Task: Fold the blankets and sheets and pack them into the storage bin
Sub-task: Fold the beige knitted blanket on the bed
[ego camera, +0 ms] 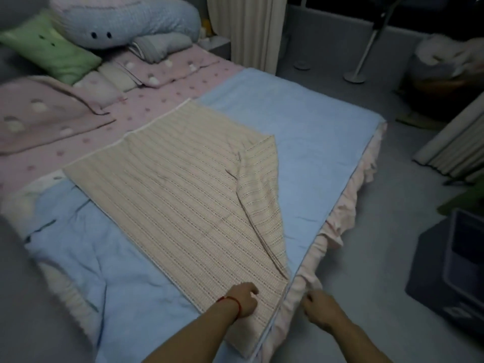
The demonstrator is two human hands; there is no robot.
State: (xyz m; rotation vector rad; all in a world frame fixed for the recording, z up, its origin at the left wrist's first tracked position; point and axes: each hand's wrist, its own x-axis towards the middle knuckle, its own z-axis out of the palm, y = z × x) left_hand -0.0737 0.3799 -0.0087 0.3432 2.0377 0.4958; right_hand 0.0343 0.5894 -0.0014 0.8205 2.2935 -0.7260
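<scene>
The striped beige blanket is lying spread across the foot half of the bed, on top of a pale blue sheet that is covering the mattress out to its right edge and foot corner. Its right-hand side is doubled back over itself in a long loose flap, and its near end is reaching the foot edge of the bed. The left hand, a red string at the wrist, is resting on that near end with the fingers curled down into the cloth; whether they are pinching a layer I cannot tell. The right hand is sitting just off the bed's edge beside the pink bed skirt, fingers loosely curled and seemingly holding nothing, though blur is hiding the tips.

The blanket is looking thin, light and limp, with a woven texture that should be gripping itself rather than sliding. It is likely to sag and crease, so the near corners are the best places to be taking hold, one in each hand. A storage bin seems to be standing on the floor beyond the foot corner
</scene>
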